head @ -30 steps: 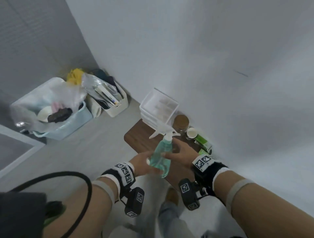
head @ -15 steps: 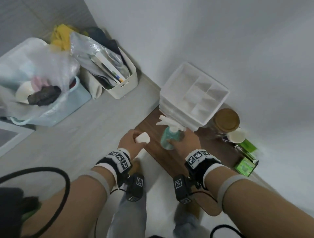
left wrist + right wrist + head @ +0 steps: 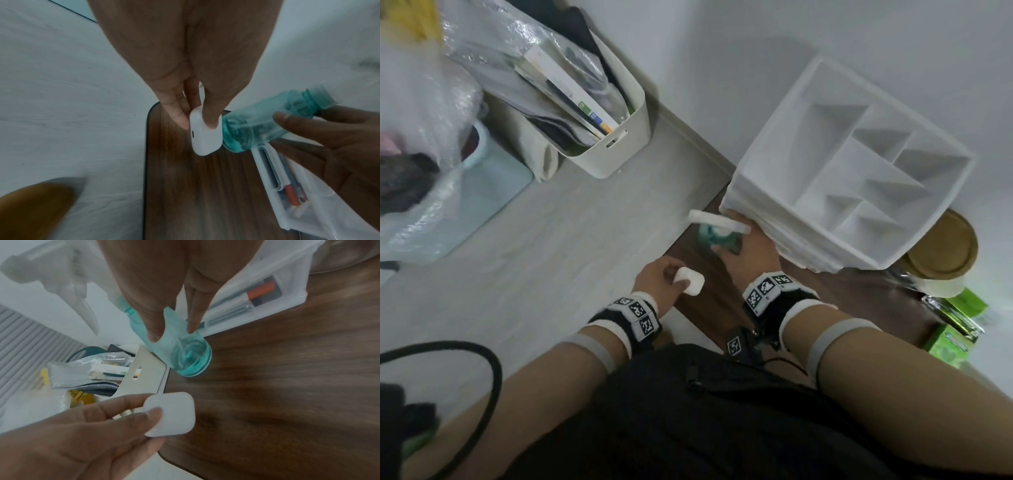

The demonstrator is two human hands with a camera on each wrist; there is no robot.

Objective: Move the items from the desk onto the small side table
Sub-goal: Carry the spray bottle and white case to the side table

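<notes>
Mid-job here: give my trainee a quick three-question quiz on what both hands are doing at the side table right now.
1. True or false: the left hand pinches the white case.
2. What does the right hand grip? A) teal spray bottle B) cork-lidded jar C) green box
3. Which white thing stands right beside the bottle on the side table?

Key:
1. True.
2. A.
3. The drawer organizer.
</notes>
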